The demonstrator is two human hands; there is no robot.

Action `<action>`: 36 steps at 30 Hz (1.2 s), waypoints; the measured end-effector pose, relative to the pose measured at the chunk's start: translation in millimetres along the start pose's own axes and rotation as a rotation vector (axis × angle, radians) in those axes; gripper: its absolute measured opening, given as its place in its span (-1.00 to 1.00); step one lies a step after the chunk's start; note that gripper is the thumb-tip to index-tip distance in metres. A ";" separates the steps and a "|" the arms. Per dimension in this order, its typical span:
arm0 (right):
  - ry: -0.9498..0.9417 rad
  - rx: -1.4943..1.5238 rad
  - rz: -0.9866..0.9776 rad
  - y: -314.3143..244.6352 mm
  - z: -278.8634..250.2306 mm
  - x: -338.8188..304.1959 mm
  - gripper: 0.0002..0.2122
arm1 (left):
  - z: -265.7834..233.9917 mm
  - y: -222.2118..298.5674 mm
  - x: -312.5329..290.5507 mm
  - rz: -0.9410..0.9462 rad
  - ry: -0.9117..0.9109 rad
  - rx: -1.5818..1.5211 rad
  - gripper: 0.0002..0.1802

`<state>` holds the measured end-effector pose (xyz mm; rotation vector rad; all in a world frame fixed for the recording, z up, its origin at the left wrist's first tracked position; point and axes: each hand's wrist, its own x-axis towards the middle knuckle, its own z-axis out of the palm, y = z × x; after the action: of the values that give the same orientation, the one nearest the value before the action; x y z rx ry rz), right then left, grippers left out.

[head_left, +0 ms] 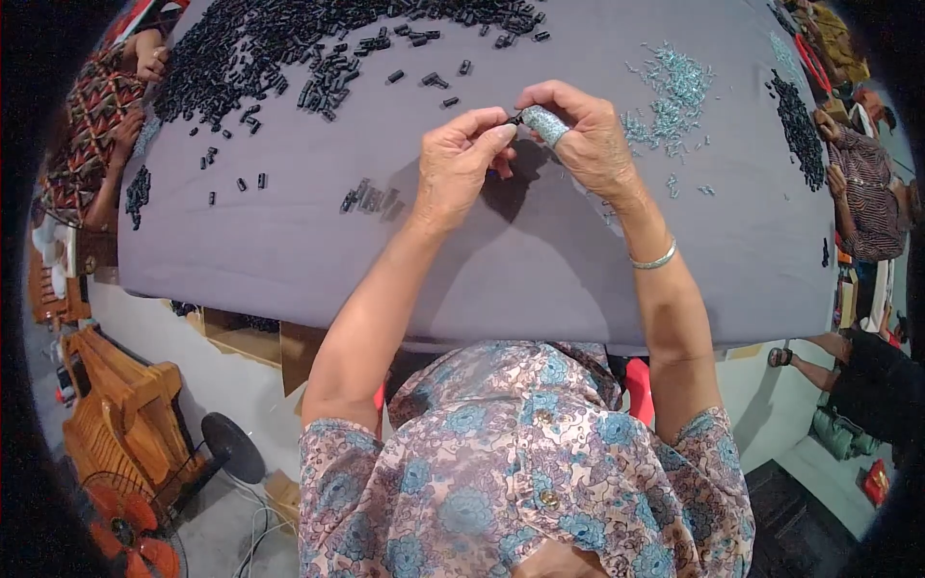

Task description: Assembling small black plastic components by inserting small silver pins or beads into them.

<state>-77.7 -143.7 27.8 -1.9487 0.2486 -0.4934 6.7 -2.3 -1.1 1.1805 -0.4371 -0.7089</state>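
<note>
Over the grey cloth-covered table, my left hand and my right hand meet with their fingertips pinched together. Between them is a small black plastic piece, mostly hidden by the fingers. Silvery wrapping covers my right thumb. Right of my right hand lies a loose pile of small silvery screw-like parts. To the left of my left hand sits a little group of blurred dark cylinders. Beyond it, a large heap of short black cylinders spreads along the far left.
A person's hand rests by the left table edge, near more black pieces. At the right edge another person's hand is beside a dark pile. A wooden chair and an orange-bladed fan stand at lower left.
</note>
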 end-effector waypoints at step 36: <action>-0.267 0.922 0.405 -5.0 -1.3 -14.8 -0.64 | 28.7 24.5 -22.6 0.223 -0.065 -0.007 -0.75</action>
<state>-91.7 -137.0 29.5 -1.0049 0.1875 -0.0392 -21.4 -1.0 32.8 1.0849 -0.6099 -0.5561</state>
